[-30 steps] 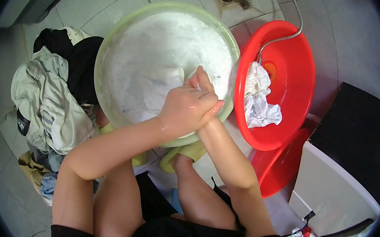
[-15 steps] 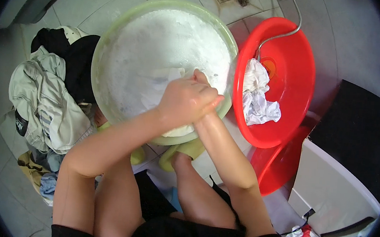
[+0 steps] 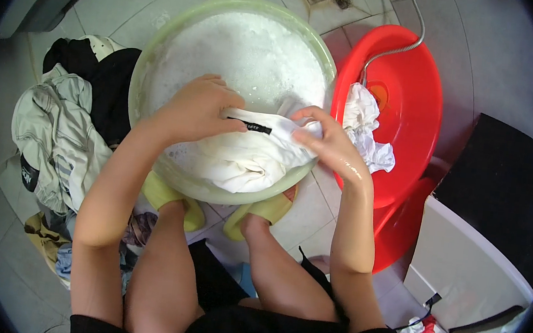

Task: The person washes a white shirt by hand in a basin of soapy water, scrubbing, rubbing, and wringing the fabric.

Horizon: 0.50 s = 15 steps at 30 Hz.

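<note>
Head view, left hand: at the centre of the frame, the left hand [image 3: 203, 108] pinches the garment's edge beside a black label [image 3: 258, 128].
Head view, right hand: just right of centre, the right hand [image 3: 330, 142] grips the same edge, thumb on the cloth, apart from the left.
White garment: the white garment [image 3: 241, 167] hangs bunched between both hands at the front of the green tub [image 3: 134, 99].
Slip: wet, soapy cloth could slide from such a light pinch and splash the suds [image 3: 227, 44].
Tub rim: the bunched folds lie near the lower rim; a careless pull could drag them over, dripping onto the tiles [image 3: 317, 203] and slippers [image 3: 256, 212], making footing slick.
Red basin: the red basin [image 3: 415, 126] stands close by the right hand; a wide elbow swing could knock it.
Clothes pile: splashes could wet the clothes pile [image 3: 58, 127] at the frame's left.
</note>
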Motion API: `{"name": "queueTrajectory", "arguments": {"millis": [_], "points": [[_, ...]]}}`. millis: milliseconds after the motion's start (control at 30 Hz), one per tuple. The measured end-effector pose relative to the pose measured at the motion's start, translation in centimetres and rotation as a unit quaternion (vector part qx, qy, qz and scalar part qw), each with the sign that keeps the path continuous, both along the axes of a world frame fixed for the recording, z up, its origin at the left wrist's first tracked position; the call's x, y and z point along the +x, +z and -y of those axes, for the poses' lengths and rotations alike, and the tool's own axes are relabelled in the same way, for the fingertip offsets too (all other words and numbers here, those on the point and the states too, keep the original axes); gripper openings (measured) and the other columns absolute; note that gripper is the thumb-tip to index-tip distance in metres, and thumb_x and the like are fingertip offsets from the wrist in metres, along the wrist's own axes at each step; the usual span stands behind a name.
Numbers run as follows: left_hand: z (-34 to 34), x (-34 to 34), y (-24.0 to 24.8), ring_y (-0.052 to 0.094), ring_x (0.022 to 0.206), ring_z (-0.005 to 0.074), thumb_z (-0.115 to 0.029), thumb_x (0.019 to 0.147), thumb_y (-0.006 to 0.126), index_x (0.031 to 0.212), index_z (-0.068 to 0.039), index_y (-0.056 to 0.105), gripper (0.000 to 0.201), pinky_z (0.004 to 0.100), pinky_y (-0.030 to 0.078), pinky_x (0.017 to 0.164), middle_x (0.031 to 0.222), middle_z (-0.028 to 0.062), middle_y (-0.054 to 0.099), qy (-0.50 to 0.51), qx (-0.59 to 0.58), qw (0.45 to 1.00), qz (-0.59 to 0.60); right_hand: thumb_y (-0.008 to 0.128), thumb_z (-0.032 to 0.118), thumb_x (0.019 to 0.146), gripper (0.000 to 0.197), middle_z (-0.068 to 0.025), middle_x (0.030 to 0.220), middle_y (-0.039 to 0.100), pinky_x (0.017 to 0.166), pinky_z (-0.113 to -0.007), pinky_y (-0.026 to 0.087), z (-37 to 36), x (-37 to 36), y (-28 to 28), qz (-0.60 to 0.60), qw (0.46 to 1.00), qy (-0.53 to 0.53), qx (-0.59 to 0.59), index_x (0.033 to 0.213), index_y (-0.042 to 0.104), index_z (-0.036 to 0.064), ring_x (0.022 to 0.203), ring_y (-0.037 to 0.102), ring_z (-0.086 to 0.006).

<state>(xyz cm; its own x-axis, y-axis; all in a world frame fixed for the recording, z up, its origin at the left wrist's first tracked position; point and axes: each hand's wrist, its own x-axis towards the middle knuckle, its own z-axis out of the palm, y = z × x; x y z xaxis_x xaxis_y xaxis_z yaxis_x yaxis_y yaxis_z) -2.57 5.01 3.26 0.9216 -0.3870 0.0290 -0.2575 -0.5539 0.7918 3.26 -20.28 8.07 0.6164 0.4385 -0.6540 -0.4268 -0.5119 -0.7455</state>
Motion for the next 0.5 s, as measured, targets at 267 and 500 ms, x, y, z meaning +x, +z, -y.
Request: {"name": "queueTrajectory", "arguments": {"millis": [267, 500], "points": [[0.1, 1.1, 2.6, 0.053, 0.078, 0.0271, -0.028, 0.079, 0.063, 0.081, -0.006, 0.062, 0.021, 0.0368, 0.036, 0.083, 0.076, 0.0095, 0.058, -0.008, 0.039, 0.995, -0.094, 0.067, 0.013, 0.080, 0.020, -0.0015, 0.079, 0.051, 0.064, -0.023, 0.039, -2.4, -0.9, -0.4, 0.076, 0.988, 0.130, 0.037, 0.094, 0.057, 0.0032, 0.075, 0.048, -0.0094], [6.0, -0.3, 0.8, 0.057, 0.074, 0.0287, -0.021, 0.084, 0.057, 0.092, -0.008, 0.057, 0.015, 0.0397, 0.044, 0.070, 0.077, 0.0121, 0.058, 0.234, -0.063, 0.964, -0.108, 0.057, 0.031, 0.089, 0.025, 0.0011, 0.070, 0.051, 0.067, -0.022, 0.041, -5.2, -1.4, -3.4, -0.114, 0.924, -0.352, 0.094, 0.081, 0.057, 0.0071, 0.069, 0.049, -0.0099]]}}
